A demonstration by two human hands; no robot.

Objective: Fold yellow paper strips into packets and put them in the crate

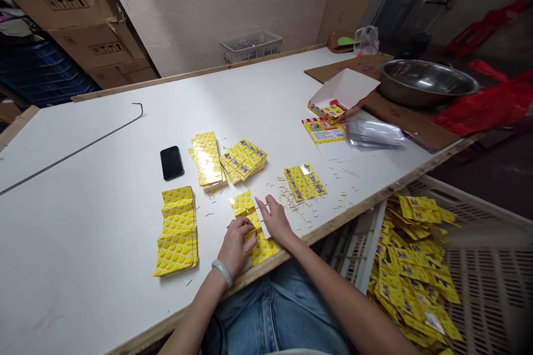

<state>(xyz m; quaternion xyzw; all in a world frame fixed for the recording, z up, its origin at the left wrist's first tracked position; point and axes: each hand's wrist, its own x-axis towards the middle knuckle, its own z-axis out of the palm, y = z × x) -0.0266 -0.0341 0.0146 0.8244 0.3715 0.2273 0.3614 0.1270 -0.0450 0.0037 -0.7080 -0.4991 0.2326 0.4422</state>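
A yellow printed card sheet (264, 250) lies at the table's front edge, right under my hands, with a white strip (264, 223) along its right part. My left hand (238, 243), a pale bangle at its wrist, has fingers curled down in a pinch on the sheet's left part. My right hand (276, 219) grips the white strip with thumb and fingers. What lies beneath the fingertips is partly hidden. Just right is a group of small yellow cards (305, 182) amid thin paper scraps (293, 208). Left of my hands rests a creased stack of yellow sheets (177, 231).
Farther back are a yellow strip stack (207, 159), a fanned card stack (244, 161) and a black phone (171, 163). An open box (343, 94), plastic sleeves (375, 134) and a steel basin (428, 83) stand right. Below, a crate (483, 266) holds yellow packets.
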